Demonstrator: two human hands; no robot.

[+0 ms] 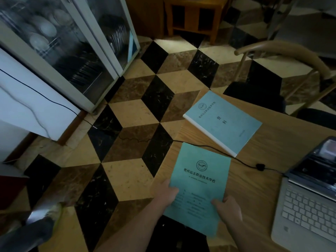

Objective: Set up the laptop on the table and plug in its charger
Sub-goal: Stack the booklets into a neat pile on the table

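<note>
Head view: both hands hold a thin green booklet [198, 190] by its near edge, low over the counter [254, 179] corner. Left hand [168, 192] pinches the near-left edge, thumb on the cover; right hand [230, 209] pinches the near-right corner, thumb on top. Two-handed hold probably keeps the floppy booklet flat while it gets cleared out of the laptop's space. Cover reads 贵州远志职业技术学校 under a round crest; the form lines below are too small to read. A thicker blue book [222, 122] lies flat further back on the counter, same crest, printed 资料, likely set aside. Laptop [307, 197] sits open at the right edge of the counter, screen lit, keyboard facing the person, so it looks already set up. Black charger cable [241, 161] runs from the laptop's left side across the counter, passing between the two books, off the edge and over the tiled floor [127, 110] toward the wall; wall end not clear, so can't tell if it's plugged in
</note>
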